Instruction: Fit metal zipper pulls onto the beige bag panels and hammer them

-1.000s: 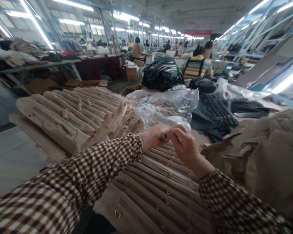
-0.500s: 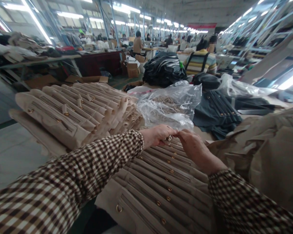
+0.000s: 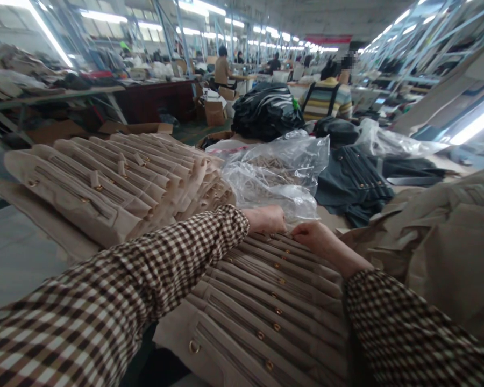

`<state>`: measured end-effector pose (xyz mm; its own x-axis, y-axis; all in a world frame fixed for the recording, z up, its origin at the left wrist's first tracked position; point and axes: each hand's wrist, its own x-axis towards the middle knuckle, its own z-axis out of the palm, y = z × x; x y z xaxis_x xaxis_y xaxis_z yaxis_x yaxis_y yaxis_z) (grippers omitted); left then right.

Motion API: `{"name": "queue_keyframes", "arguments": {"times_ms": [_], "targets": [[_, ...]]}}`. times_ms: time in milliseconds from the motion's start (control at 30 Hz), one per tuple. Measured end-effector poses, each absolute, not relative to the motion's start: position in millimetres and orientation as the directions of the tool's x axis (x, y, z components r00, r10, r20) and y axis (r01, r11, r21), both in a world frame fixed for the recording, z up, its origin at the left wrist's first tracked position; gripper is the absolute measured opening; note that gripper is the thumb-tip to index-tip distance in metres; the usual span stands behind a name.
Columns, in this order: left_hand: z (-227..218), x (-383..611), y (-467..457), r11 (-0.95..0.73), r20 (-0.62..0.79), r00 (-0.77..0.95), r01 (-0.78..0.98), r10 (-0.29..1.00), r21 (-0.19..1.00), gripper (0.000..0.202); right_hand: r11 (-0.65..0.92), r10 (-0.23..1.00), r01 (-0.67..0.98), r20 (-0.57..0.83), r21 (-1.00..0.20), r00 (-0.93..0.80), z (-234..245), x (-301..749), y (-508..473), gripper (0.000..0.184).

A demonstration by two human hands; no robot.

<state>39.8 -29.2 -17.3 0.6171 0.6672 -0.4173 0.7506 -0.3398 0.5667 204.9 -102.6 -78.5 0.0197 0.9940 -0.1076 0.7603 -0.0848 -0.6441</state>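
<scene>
At 12 o'clock of the beige zippered row (image 3: 254, 303), which runs down to 6, left hand (image 3: 268, 219) and right hand (image 3: 315, 238) sit just apart; can't tell if gripping. Plastic bag (image 3: 262, 188) just beyond.

The left hand (image 3: 268, 219) and right hand (image 3: 312, 236) curl, just apart, at the far end of overlapping beige zippered pieces (image 3: 262, 301). From them, a clear plastic bag (image 3: 280, 185) lies at 12 o'clock, dark pieces (image 3: 353, 180) at 2, a beige heap (image 3: 452, 247) at 3.
</scene>
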Motion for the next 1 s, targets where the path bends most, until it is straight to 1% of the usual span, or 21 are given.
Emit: {"name": "queue_keyframes", "arguments": {"times_ms": [133, 300, 433, 567, 667, 767, 833, 900, 1000], "targets": [[-24, 43, -26, -0.374, -0.407, 0.625, 0.752, 0.666, 0.543, 0.008, -0.08, 0.993, 0.778, -0.118, -0.624, 0.007, -79, 206, -102, 0.021], [-36, 45, -23, -0.373, -0.332, 0.629, 0.724, 0.703, 0.58, 0.017, -0.081, 0.994, 0.803, -0.105, -0.591, 0.023, -84, 207, -100, 0.021], [-43, 48, -19, -0.341, -0.313, 0.619, 0.71, 0.72, 0.616, 0.017, -0.093, 0.993, 0.819, -0.111, -0.566, 0.035, -86, 207, -98, 0.022], [-45, 47, -16, -0.303, -0.31, 0.586, 0.718, 0.749, 0.627, 0.017, -0.1, 0.993, 0.836, -0.108, -0.539, 0.049, -86, 203, -95, 0.017], [-40, 44, -16, -0.269, -0.324, 0.556, 0.734, 0.766, 0.624, 0.021, -0.1, 0.994, 0.844, -0.098, -0.526, 0.057, -87, 202, -95, 0.016], [-29, 37, -15, -0.232, -0.341, 0.549, 0.725, 0.763, 0.648, 0.026, -0.097, 0.995, 0.853, -0.078, -0.513, 0.066, -82, 203, -95, 0.014], [-19, 32, -13, -0.202, -0.346, 0.559, 0.698, 0.754, 0.687, 0.03, -0.092, 0.996, 0.864, -0.041, -0.496, 0.083, -73, 200, -97, 0.014], [-8, 28, -11, -0.15, -0.355, 0.572, 0.654, 0.74, 0.742, 0.03, -0.042, 0.996, 0.849, 0.045, -0.527, 0.077, -58, 191, -99, 0.017], [5, 25, -9, -0.017, -0.387, 0.59, 0.564, 0.709, 0.826, 0.019, 0.152, 0.971, 0.768, 0.24, -0.622, 0.002, -37, 169, -103, 0.014]]}}
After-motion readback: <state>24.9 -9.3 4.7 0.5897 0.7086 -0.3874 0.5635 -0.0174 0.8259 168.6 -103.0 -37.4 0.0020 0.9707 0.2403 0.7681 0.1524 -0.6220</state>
